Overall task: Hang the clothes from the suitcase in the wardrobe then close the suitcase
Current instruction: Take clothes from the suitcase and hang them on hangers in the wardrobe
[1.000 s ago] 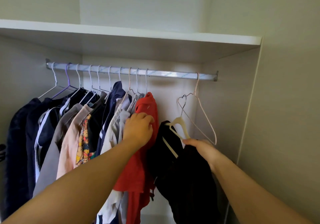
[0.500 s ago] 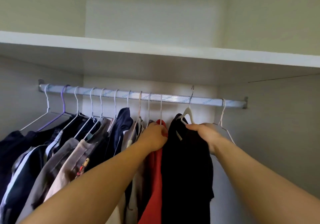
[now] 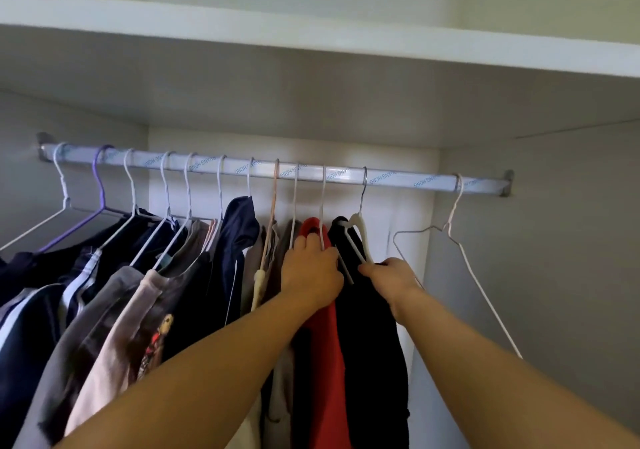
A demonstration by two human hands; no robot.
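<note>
Clothes fill the left of the rail, dark jackets and a pale printed shirt packed close on wire hangers. Next along is my left hand, fingers curled tight into the neck of the red top, right against the row. Beside it the black garment hangs on its cream hanger, hook over the rail. My right hand grips that garment's shoulder, fingers closed around the cloth. Far right, an empty wire hanger dangles alone.
</note>
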